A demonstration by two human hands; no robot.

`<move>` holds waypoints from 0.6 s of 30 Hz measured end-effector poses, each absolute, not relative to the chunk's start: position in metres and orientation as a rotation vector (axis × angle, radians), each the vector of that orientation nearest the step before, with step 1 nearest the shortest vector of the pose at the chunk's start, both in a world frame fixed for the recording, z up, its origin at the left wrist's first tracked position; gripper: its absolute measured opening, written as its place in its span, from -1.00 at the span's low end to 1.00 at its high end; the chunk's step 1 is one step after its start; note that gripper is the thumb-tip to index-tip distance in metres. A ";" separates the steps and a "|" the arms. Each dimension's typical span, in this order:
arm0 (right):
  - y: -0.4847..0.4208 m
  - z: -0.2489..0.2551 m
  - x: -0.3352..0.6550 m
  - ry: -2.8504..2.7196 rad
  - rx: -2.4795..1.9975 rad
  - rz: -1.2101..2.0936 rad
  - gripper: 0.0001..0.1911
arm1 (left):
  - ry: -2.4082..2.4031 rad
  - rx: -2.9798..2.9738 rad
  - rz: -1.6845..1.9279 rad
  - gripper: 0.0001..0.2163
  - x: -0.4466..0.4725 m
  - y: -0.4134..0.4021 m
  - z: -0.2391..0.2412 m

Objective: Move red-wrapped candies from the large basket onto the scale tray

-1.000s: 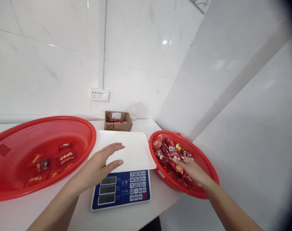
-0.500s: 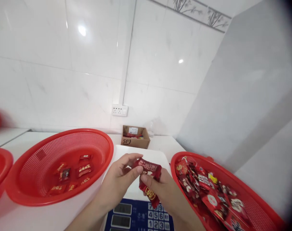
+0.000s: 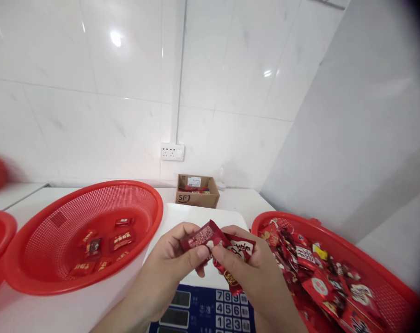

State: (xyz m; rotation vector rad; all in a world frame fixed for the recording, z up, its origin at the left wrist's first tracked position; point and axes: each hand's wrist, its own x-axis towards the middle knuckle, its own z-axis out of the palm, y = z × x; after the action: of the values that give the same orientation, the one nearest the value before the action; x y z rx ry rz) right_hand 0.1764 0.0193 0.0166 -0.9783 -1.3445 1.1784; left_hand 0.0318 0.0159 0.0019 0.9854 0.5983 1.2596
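Observation:
Both of my hands meet over the scale's white pan. My left hand (image 3: 170, 259) is closed on a dark red candy packet (image 3: 207, 235), thumb pressed on its front. Closed too, my right hand (image 3: 256, 266) grips red candy packets: one with white lettering (image 3: 243, 247) sticks out at the top, and a red end with gold print (image 3: 233, 281) hangs below its thumb. Whether these are separate packets is hard to tell. Beneath the hands lies the digital scale (image 3: 204, 312), with a blue keypad panel and a white pan (image 3: 199, 212).
A red mesh basket (image 3: 33, 231) on the left holds several candy packets. On the right, another red basket (image 3: 337, 243) is heaped with them. Against the wall stands a small cardboard box (image 3: 199, 200) with packets inside. A third red basket (image 3: 3, 222) shows at the left edge.
The packets between my hands have spread apart: one now tilts in my left hand, and a white-lettered one shows in my right. My right hand has shifted slightly right.

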 end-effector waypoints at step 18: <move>0.032 0.020 0.179 -1.292 -1.065 0.995 -0.72 | 0.941 1.367 1.423 -0.86 0.022 0.036 -0.010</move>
State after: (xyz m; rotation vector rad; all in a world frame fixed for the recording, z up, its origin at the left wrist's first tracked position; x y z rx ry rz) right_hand 0.1786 0.0317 0.0200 -1.0650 -1.2923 0.9948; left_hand 0.0221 0.0363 -0.0098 1.3668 0.9411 1.4233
